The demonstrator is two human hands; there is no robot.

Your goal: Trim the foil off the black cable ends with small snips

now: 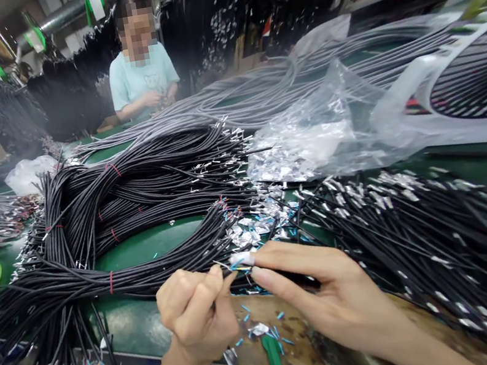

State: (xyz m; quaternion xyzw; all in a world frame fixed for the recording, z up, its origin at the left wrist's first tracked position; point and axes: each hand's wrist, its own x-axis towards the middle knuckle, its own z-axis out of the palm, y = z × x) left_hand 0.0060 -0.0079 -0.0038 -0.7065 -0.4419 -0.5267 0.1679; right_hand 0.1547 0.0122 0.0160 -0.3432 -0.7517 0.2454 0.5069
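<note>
My left hand is closed in a loose fist, its thumb and forefinger pinched at thin stripped wire ends. Facing it, my right hand pinches the end of a black cable between thumb and forefinger; a white covering wraps the forefinger's tip. Fine blue, yellow and white wires stick out between the two hands. Most of this cable is hidden by my right hand. Just beyond lie silver foil scraps and a tied bundle of black cables.
Loose black cables with silver ends pile at the right. A green-handled tool and blue wire scraps lie at the front edge. Clear plastic bags, grey cables and a white fan stand beyond. A person works across the table.
</note>
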